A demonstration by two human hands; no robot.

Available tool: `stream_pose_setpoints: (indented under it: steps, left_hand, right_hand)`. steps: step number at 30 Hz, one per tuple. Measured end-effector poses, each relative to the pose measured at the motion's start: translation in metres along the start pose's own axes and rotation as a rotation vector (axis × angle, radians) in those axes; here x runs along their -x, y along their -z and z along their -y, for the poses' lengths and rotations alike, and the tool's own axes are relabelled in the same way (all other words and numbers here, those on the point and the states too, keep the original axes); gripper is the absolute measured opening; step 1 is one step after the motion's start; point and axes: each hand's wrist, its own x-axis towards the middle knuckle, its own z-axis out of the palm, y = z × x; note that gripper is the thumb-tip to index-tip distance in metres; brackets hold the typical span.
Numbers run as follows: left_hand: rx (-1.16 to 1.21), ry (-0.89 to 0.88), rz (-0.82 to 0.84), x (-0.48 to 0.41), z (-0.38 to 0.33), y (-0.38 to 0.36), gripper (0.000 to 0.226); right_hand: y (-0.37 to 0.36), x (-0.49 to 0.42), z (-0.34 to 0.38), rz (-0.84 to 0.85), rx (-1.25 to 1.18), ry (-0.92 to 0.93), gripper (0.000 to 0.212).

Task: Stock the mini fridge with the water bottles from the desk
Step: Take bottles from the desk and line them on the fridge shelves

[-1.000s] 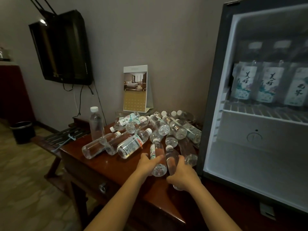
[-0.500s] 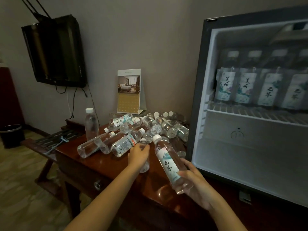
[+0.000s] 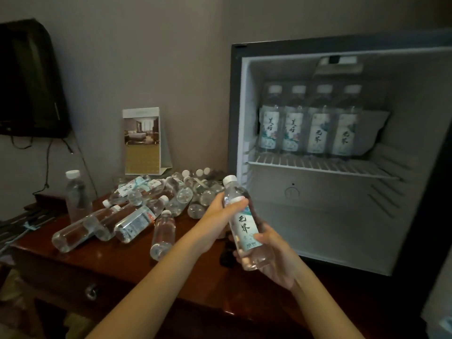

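Both hands hold one clear water bottle (image 3: 241, 225) with a white cap and a pale label, tilted in front of the open mini fridge (image 3: 342, 152). My left hand (image 3: 220, 216) grips its upper part near the neck. My right hand (image 3: 271, 260) grips its lower end from beneath. Several more bottles lie in a pile (image 3: 156, 204) on the dark wooden desk (image 3: 117, 260), left of the fridge. One bottle (image 3: 77, 195) stands upright at the pile's left. Several labelled bottles (image 3: 308, 123) stand in a row on the fridge's upper wire shelf (image 3: 318, 167).
A standing calendar card (image 3: 144, 140) leans by the wall behind the pile. A dark wall-mounted TV (image 3: 29, 79) hangs at the left with cables below it. The fridge's lower compartment (image 3: 318, 228) holds nothing. A luggage rack (image 3: 19, 221) sits left of the desk.
My right hand lifted one bottle off the desk and raised it toward the fridge. My left hand left the pile and took hold of that bottle's top. The view shifted right.
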Motion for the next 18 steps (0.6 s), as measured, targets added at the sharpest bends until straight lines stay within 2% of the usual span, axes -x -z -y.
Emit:
stream_pose_setpoints:
  steps: [5,9,12,15,18]
  left_hand:
    - [0.004,-0.177,0.097,-0.01,-0.034,-0.046,0.033]
    - [0.013,-0.343,0.161,-0.027,-0.071,-0.087,0.05]
    - [0.021,-0.476,0.181,-0.046,-0.094,-0.12,0.058]
    - [-0.089,-0.6,0.22,-0.065,-0.116,-0.151,0.063]
    - [-0.225,-0.585,0.273,-0.085,-0.129,-0.174,0.068]
  right_hand:
    - [0.008,0.022,0.037,-0.155,0.203,0.149,0.063]
    - [0.014,0.03,0.076,-0.385,0.656,0.35,0.067]
    - [0.02,0.032,0.106,-0.519,0.7,0.576,0.056]
    - [0.033,0.026,0.135,-0.76,0.858,0.787,0.054]
    - [0.057,0.017,0.154,-0.977,0.88,0.883,0.058]
